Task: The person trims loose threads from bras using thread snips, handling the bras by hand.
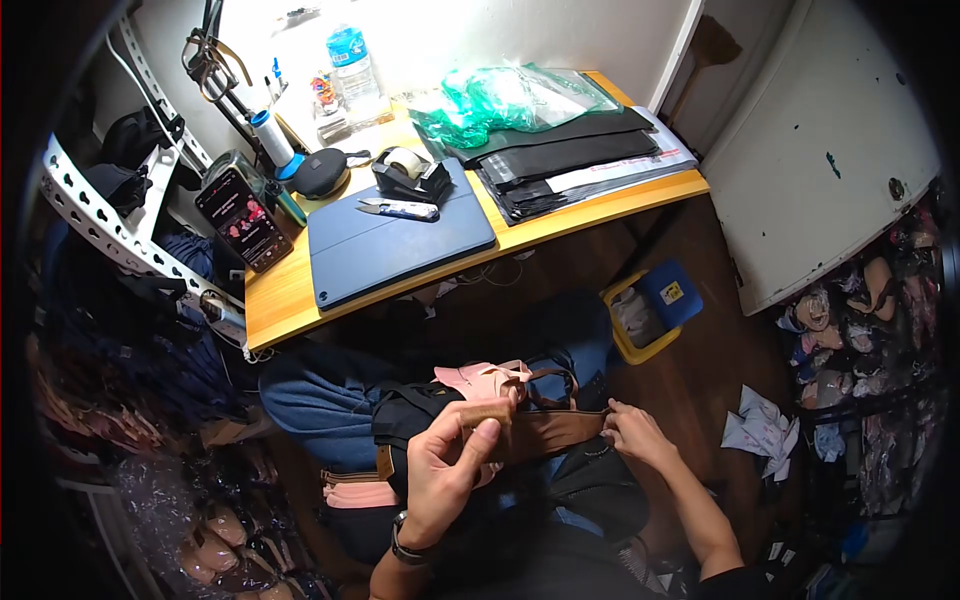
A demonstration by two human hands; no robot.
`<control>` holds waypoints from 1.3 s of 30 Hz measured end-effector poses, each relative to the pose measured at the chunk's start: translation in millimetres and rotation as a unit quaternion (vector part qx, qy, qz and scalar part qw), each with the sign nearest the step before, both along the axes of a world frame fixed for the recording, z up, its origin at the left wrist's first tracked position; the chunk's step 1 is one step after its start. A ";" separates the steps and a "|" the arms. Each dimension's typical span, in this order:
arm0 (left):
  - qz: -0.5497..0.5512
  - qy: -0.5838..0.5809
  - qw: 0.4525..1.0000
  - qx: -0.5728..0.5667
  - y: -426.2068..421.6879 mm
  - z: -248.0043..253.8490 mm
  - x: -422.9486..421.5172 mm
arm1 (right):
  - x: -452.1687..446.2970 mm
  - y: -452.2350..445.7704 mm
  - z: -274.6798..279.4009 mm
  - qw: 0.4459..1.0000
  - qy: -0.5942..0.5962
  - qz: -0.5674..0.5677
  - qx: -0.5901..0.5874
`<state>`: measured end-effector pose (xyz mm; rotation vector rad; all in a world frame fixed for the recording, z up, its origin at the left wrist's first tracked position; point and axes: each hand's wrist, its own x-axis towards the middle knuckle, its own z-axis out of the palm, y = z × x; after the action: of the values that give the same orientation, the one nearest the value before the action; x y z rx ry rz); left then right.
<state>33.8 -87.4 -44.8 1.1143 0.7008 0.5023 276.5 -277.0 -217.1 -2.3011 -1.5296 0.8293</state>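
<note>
Brown fabric point(550, 432) stretches between my two hands above my lap. My left hand point(450, 460), with a watch on the wrist, is closed on its folded left end, thumb pressed on top. The fingers of my right hand point(638, 432) pinch its right edge. Just behind my left hand lies pink fabric point(470, 380) with straps. Black fabric point(400, 410) with a small tan tag point(385, 462) rests on my left leg, and folded pink strips point(358, 492) lie beside it.
A wooden desk point(590, 212) ahead holds a blue tablet case point(400, 245), tape dispenser point(412, 178), phone point(243, 218) and black packets point(570, 150). A yellow-rimmed bin point(640, 355) stands on the floor at right, near a crumpled bag point(760, 432). Metal shelving point(130, 245) borders the left.
</note>
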 end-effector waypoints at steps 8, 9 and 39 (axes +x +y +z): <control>0.077 -0.078 0.994 0.019 7.4 -11.9 2.4 | -14.5 -6.2 3.1 0.993 -0.026 -0.047 0.106; 0.076 -0.069 0.994 0.036 8.2 -11.1 2.7 | -14.4 -8.5 2.4 0.991 -0.053 -0.042 0.117; -0.046 -0.011 0.969 0.244 -9.9 7.8 -3.1 | -77.2 105.2 208.4 0.891 0.203 0.080 0.398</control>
<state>30.7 -97.3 -37.0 1.5918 0.5128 0.6246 199.3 -171.9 -8.8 -1.3324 -1.4888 0.5192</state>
